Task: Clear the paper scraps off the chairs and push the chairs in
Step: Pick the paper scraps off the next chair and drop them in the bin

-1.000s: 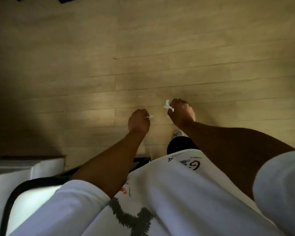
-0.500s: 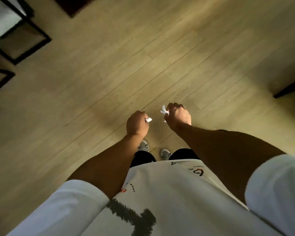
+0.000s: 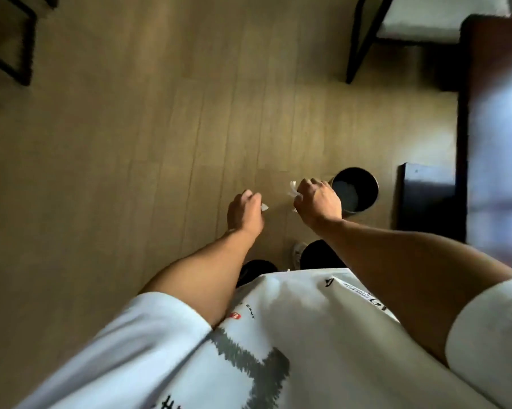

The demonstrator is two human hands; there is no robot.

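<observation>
Hands hang over bare plank floor [image 3: 130,143]: left hand [image 3: 244,212] pinches a paper scrap [image 3: 264,206], right hand [image 3: 318,202] clutches crumpled scraps [image 3: 293,188] just beside a round dark bin [image 3: 355,188]. Chair [image 3: 402,31] stands far right, well apart.

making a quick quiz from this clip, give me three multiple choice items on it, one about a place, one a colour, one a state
1. Where is the round bin relative to the right hand?
A. Just beyond it, on the floor
B. Behind the person
C. On a chair

2. What colour are the paper scraps?
A. Red
B. White
C. Green

3. What is the left hand doing?
A. Lying flat and open
B. Pushing a chair
C. Pinching a small scrap

Answers: 1 A, the bin's dark rim shows right past the knuckles. 2 B, both scraps look white against the wood floor. 3 C, the fingers are curled with a scrap poking out.
</observation>
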